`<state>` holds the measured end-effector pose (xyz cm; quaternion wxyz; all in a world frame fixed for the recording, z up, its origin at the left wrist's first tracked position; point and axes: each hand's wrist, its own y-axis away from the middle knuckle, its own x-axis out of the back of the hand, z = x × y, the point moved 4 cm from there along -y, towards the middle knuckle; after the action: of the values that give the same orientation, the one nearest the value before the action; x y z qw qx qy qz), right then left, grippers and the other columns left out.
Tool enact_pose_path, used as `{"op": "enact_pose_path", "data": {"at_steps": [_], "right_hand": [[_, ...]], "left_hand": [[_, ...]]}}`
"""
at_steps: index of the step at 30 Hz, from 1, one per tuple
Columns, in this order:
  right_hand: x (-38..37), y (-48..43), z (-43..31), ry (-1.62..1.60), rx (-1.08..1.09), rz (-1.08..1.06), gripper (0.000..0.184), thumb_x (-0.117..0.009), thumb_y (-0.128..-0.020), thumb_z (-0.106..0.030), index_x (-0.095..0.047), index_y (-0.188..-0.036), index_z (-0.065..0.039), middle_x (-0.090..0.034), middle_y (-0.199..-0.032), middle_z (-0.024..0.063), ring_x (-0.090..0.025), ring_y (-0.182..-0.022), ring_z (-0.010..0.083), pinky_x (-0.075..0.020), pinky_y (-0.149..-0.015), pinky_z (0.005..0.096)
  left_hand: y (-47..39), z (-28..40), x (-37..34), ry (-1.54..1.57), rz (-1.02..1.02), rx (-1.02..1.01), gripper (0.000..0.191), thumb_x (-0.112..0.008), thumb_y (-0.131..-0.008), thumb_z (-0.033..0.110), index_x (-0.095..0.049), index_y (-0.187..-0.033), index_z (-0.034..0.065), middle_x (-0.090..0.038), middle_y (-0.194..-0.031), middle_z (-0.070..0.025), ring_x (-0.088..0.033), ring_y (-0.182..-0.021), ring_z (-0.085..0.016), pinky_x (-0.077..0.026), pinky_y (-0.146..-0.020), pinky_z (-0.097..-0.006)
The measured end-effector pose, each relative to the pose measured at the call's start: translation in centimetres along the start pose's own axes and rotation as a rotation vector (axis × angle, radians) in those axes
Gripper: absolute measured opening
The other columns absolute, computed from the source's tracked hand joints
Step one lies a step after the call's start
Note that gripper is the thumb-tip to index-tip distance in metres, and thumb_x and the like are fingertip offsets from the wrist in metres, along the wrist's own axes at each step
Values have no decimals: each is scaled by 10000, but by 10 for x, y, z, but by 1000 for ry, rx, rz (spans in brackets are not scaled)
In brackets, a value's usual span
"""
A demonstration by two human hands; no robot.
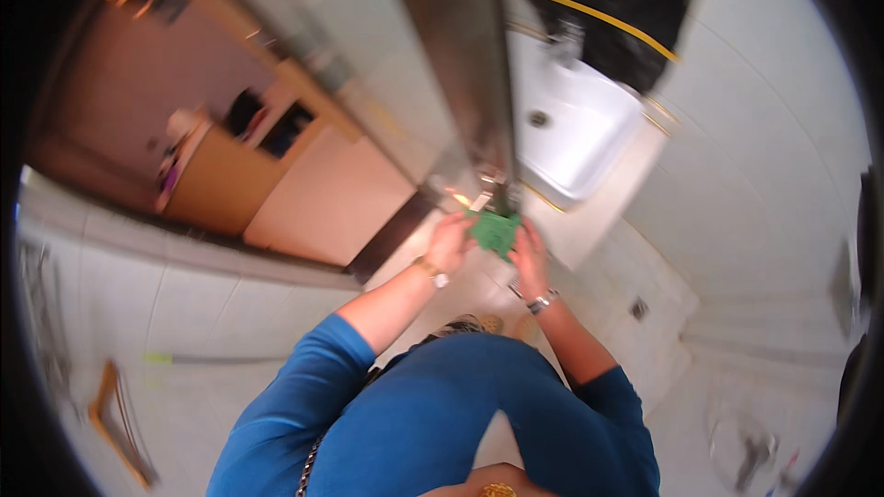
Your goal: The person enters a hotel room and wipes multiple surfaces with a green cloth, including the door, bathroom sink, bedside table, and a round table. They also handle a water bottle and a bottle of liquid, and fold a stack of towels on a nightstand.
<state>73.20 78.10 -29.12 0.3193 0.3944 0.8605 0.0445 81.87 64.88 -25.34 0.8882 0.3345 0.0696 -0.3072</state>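
Observation:
A green cloth [494, 233] spans the gap between my two hands. It lies against the edge of a tall brown door or panel [469, 48], just below a shiny metal fitting [489, 183]. My left hand [450, 243] grips the cloth's left side, a watch on that wrist. On the other side, my right hand [530, 259] pinches the cloth with its fingers, and a metal band circles the wrist. The part of the panel's edge behind the cloth is hidden.
Right of the panel, a white washbasin [580, 124] with a chrome tap [568, 45] is set in a counter. A doorway at left opens on a room with a wooden cabinet [228, 179]. A wooden hanger [110, 421] hangs at lower left; a floor drain [639, 308] lies right.

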Motion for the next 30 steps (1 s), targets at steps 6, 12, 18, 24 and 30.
{"op": "enact_pose_path", "data": {"at_steps": [6,12,18,24,30], "right_hand": [[-40,12,-5,-151,29,-83,491,-492,-910,-43,-305,-1364,-36,-516,-1189,77,-516,-1055,158,-441,-890,293],[-39,4,18,-67,0,-27,463,-474,-893,-10,-337,-1335,-18,-531,-1178,106,-538,-1035,194,-462,-869,313],[-77,-22,73,19,-455,-69,233,-498,-911,-105,-520,-1141,-69,-577,-1097,71,-571,-950,198,-480,-798,319],[-204,-55,114,30,-467,-228,254,-524,-927,-128,-514,-1167,-46,-573,-1135,75,-569,-987,178,-481,-835,339],[-321,-72,159,159,-516,-389,236,-532,-934,-144,-556,-1126,-8,-609,-1074,80,-589,-937,160,-492,-812,305]], "left_hand": [[-5,14,0,134,-22,-62,101,-563,-840,-11,-563,-909,64,-604,-836,-22,-553,-696,-97,-440,-579,-206],[-3,1,29,178,-6,16,131,-609,-833,21,-577,-952,67,-598,-882,-14,-563,-731,-96,-470,-642,-222],[-22,18,103,68,62,53,193,-632,-805,52,-574,-989,54,-587,-878,-29,-569,-789,-134,-483,-663,-262],[-29,76,230,257,125,14,214,-623,-833,86,-552,-1026,26,-604,-919,-67,-619,-823,-174,-525,-729,-307],[-2,129,340,287,240,-62,246,-607,-864,165,-554,-1051,15,-612,-974,-81,-620,-873,-183,-520,-753,-320]]}}
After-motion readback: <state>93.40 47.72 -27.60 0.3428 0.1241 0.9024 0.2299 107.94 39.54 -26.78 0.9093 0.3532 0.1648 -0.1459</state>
